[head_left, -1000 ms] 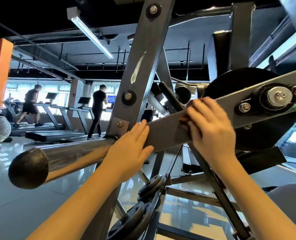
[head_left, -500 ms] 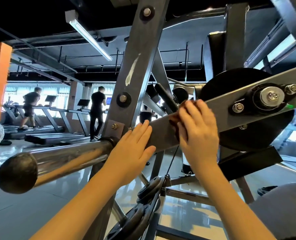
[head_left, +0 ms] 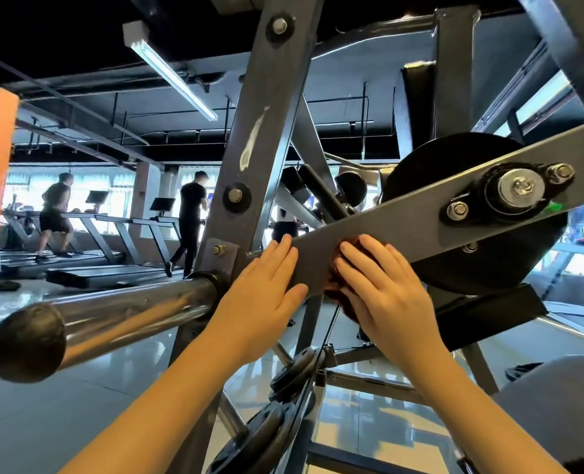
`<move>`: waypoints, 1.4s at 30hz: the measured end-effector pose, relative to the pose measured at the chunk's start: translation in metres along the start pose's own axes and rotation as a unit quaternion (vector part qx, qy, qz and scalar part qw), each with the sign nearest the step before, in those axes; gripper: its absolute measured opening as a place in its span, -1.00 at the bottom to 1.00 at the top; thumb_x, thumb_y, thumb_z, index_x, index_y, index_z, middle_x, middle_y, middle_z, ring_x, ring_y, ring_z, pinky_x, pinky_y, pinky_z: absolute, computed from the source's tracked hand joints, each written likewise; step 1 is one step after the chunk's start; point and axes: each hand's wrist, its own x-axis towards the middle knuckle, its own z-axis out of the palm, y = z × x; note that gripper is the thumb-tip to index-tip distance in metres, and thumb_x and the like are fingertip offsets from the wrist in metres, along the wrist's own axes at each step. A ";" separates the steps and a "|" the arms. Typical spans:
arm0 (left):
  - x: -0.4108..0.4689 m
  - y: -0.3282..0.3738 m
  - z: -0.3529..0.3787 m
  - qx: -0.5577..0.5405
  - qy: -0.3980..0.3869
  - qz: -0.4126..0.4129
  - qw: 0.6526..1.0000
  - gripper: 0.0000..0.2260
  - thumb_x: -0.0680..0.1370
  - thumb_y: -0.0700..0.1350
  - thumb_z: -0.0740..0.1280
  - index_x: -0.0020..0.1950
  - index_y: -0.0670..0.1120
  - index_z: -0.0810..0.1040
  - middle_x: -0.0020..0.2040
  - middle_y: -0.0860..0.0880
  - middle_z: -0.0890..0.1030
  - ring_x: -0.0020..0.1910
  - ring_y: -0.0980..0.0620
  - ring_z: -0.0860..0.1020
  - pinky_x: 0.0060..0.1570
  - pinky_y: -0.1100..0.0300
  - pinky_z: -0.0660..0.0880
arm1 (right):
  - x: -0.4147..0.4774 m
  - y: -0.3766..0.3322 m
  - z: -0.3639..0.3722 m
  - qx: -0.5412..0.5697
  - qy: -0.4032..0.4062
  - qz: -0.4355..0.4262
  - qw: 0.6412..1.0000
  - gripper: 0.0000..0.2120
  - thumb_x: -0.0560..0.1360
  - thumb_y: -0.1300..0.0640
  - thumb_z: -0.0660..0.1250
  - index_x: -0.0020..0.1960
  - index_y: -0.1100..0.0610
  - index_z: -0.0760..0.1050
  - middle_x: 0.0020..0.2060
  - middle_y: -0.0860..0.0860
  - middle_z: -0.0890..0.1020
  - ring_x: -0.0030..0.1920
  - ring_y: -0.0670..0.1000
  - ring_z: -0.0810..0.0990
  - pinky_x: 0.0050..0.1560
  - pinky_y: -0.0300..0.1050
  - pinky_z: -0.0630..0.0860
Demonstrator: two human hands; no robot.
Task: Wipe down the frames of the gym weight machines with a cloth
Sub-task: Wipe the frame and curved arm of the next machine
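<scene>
Fingers (head_left: 374, 256) of my right hand (head_left: 389, 299) lay nearly straight, pressing crumpled reddish-brown cloth (head_left: 335, 289) against flat matte-grey frame arm (head_left: 396, 220), left hand (head_left: 263, 295) spread flat on same arm just beside, gripping nothing, round chrome bar (head_left: 130, 309) with black ball end (head_left: 25, 342) below-left.

Reddish-brown cloth (head_left: 334, 289) lies against the slanted grey frame (head_left: 403, 220).

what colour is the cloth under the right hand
Dark reddish-brown cloth, mostly hidden; seen in the head view.

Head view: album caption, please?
Right hand presses a reddish cloth on the machine's grey lever arm; left hand flat beside it.
</scene>
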 end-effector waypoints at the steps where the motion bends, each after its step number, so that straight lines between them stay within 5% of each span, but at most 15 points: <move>1: -0.001 0.001 -0.001 0.001 0.000 -0.001 1.000 -0.48 0.68 0.07 -0.02 0.58 0.00 -0.13 0.57 0.14 -0.22 0.39 0.35 -0.27 0.37 0.35 -0.27 | -0.002 0.005 -0.003 -0.002 -0.009 -0.013 1.000 -0.66 0.60 0.09 0.15 0.22 0.21 0.58 0.25 0.13 0.58 0.34 0.18 0.46 0.41 0.11 0.29; 8: -0.002 0.004 -0.001 -0.003 -0.015 -0.014 1.000 -0.49 0.68 0.08 -0.05 0.58 0.00 -0.13 0.57 0.12 -0.23 0.52 0.21 -0.24 0.37 0.33 -0.27 | 0.043 0.009 0.006 0.012 0.018 0.069 0.997 -0.70 0.57 0.14 0.28 0.25 0.20 0.55 0.27 0.12 0.56 0.37 0.19 0.42 0.39 0.16 0.32; 14: -0.003 0.008 0.005 0.000 -0.008 -0.023 1.000 -0.47 0.67 0.10 -0.05 0.58 -0.02 -0.15 0.57 0.09 -0.25 0.53 0.16 -0.26 0.45 0.24 -0.26 | 0.005 0.027 -0.015 -0.030 -0.028 -0.018 0.999 -0.66 0.59 0.08 0.19 0.25 0.22 0.55 0.26 0.15 0.57 0.33 0.20 0.46 0.37 0.14 0.36; 19: -0.003 0.007 0.004 0.015 -0.006 -0.024 1.000 -0.47 0.67 0.10 -0.06 0.59 -0.01 -0.15 0.58 0.09 -0.24 0.54 0.15 -0.26 0.44 0.24 -0.27 | 0.059 0.020 -0.004 -0.021 0.028 0.110 0.993 -0.71 0.53 0.14 0.32 0.22 0.22 0.55 0.24 0.14 0.57 0.35 0.22 0.43 0.38 0.15 0.34; 25: -0.002 0.014 0.003 0.016 -0.014 -0.009 1.000 -0.48 0.67 0.10 -0.06 0.58 0.00 -0.15 0.57 0.12 -0.24 0.53 0.17 -0.26 0.41 0.28 -0.29 | 0.011 0.029 -0.012 -0.002 -0.030 -0.018 0.999 -0.68 0.57 0.10 0.22 0.22 0.21 0.57 0.26 0.14 0.56 0.34 0.20 0.45 0.35 0.16 0.38; 31: 0.006 0.029 0.001 0.028 -0.009 0.009 1.000 -0.47 0.68 0.09 -0.03 0.58 0.00 -0.17 0.57 0.10 -0.27 0.53 0.17 -0.27 0.39 0.29 -0.27 | 0.038 0.037 -0.014 -0.029 0.009 0.085 0.996 -0.70 0.53 0.17 0.35 0.23 0.24 0.55 0.25 0.15 0.56 0.33 0.21 0.44 0.31 0.16 0.39; 36: 0.004 0.037 0.000 0.059 -0.021 0.012 0.998 -0.46 0.68 0.08 -0.02 0.59 -0.04 -0.15 0.58 0.05 -0.26 0.55 0.10 -0.21 0.42 0.27 -0.22 | -0.001 0.041 -0.034 -0.035 -0.052 0.014 0.998 -0.68 0.46 0.20 0.45 0.19 0.24 0.58 0.20 0.16 0.60 0.27 0.22 0.51 0.22 0.16 0.47; 42: 0.012 0.069 0.003 -0.012 -0.004 0.013 1.000 -0.47 0.68 0.05 -0.01 0.60 -0.05 -0.10 0.59 0.05 -0.17 0.56 0.10 -0.11 0.45 0.27 -0.11 | -0.009 0.065 -0.098 0.015 0.030 0.093 0.995 -0.68 0.57 0.16 0.21 0.21 0.31 0.56 0.21 0.21 0.58 0.28 0.24 0.49 0.28 0.19 0.45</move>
